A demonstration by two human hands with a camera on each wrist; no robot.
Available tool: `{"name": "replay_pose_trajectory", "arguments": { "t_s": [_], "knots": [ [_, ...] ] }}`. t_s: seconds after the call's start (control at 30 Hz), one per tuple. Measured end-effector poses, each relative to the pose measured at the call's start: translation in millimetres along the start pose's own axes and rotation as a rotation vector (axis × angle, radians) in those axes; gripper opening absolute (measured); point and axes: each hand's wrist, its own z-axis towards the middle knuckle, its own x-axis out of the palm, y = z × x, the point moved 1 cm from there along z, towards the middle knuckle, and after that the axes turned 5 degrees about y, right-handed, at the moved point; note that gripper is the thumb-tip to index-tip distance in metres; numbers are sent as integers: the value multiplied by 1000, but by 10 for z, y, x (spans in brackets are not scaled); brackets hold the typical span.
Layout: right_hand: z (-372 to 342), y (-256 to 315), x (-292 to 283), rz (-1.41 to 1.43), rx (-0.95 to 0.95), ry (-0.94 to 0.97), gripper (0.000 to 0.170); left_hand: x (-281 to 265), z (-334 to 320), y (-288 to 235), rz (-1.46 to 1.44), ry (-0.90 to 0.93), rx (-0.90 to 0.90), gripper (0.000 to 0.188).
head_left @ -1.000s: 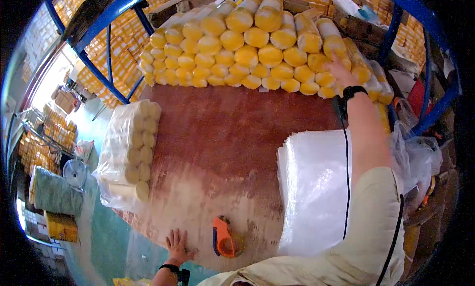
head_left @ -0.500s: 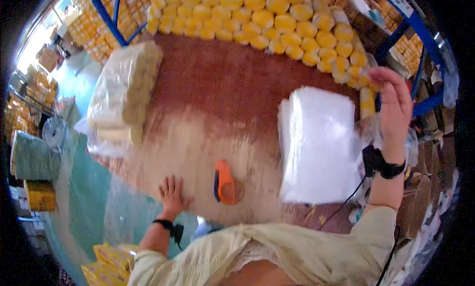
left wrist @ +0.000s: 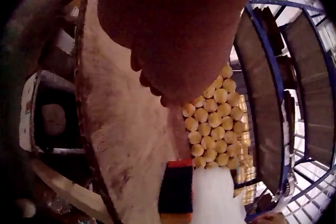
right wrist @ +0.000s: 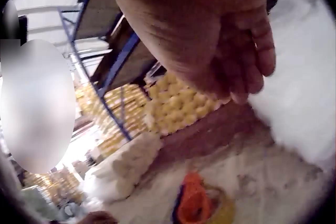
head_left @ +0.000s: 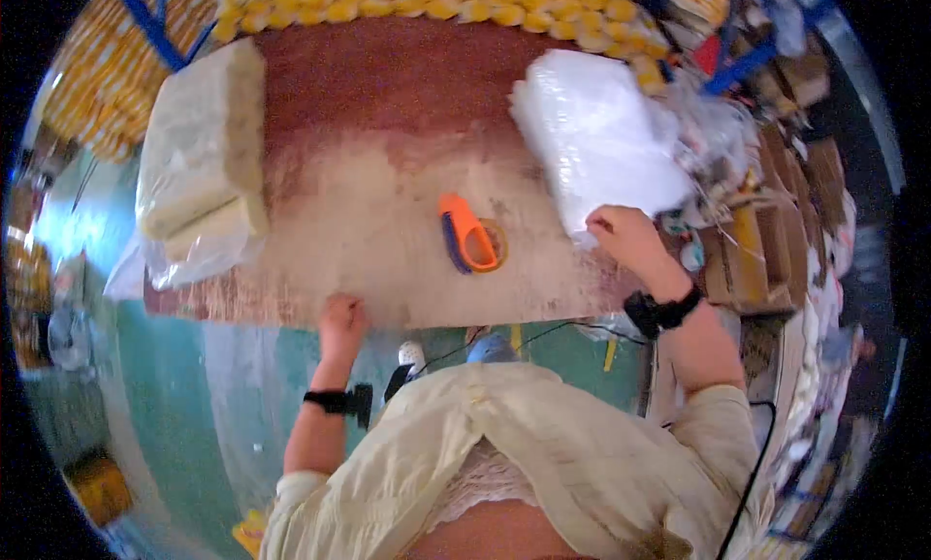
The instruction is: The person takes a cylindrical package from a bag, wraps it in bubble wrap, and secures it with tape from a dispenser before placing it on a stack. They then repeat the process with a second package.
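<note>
My left hand [head_left: 342,322] is at the front edge of the table, its fingers curled with nothing visible in them. In the left wrist view the palm fills the top and the bent fingers are dark. My right hand [head_left: 626,235] is at the near corner of a stack of clear plastic bags [head_left: 606,124]. Its fingers [right wrist: 252,79] bend loosely beside the white stack in the right wrist view, with nothing seen between them. Between the hands lies an orange tape dispenser [head_left: 465,232] with a roll of tape.
A plastic-wrapped pack of pale rolls [head_left: 199,143] stands at the table's left. Yellow-ended rolls [head_left: 388,2] are piled along the back. Cardboard boxes [head_left: 761,245] and crumpled plastic [head_left: 713,124] crowd the right side. Blue rack posts [head_left: 150,22] rise behind.
My right hand has come back from the yellow-ended rolls to the bag stack. My left hand, earlier spread flat on the table, has curled at its edge. The head view has tilted down.
</note>
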Motion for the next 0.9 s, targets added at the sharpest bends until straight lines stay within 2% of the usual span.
{"name": "replay_pose_trajectory", "arguments": {
  "t_s": [0.07, 0.13, 0.17, 0.27, 0.3, 0.4, 0.43, 0.53, 0.57, 0.63, 0.67, 0.77, 0.83, 0.9],
  "knots": [
    [-18, -408, 32, 15, 260, -284, 19, -303, -48, -192, -252, 64, -421, 4],
    [-1, -1010, 54, -223, 118, -758, 18, -369, -133, -74, -160, -82, -115, 3],
    [43, -1277, -36, -214, 276, -683, 29, -389, -142, -16, -166, -67, -80, 3],
    [214, -1470, -127, -363, 274, -727, 48, -429, -116, 3, -178, -55, -35, 4],
    [281, -1444, -111, -388, 345, -588, 64, -458, -86, -99, -185, -64, -46, 4],
    [559, -1817, -50, -322, 462, -608, 72, -436, -83, -249, -209, -89, -83, 4],
    [568, -1656, -279, -139, 502, -596, 77, -419, -71, -310, -219, -104, -93, 4],
    [720, -1566, -537, -243, 600, -772, 78, -487, -13, -634, -285, -45, -191, 5],
    [855, -1787, -580, -125, 587, -741, 80, -476, 4, -688, -218, -59, -131, 5],
    [1135, -2256, -588, -223, 564, -573, 76, -472, 67, -760, -73, -87, -17, 6],
    [1263, -2395, -569, -270, 555, -483, 74, -495, 76, -808, -111, -96, -61, 7],
    [1230, -2416, -1025, 559, 467, -757, 50, -467, 119, -964, -212, -107, -155, 8],
    [923, -1653, -1476, 920, -186, -971, 25, -426, 160, -1063, -245, -105, -173, 9],
    [709, -1043, -1714, 944, -323, -911, 19, -439, 285, -1239, -223, -113, -61, 15]
  ]
}}
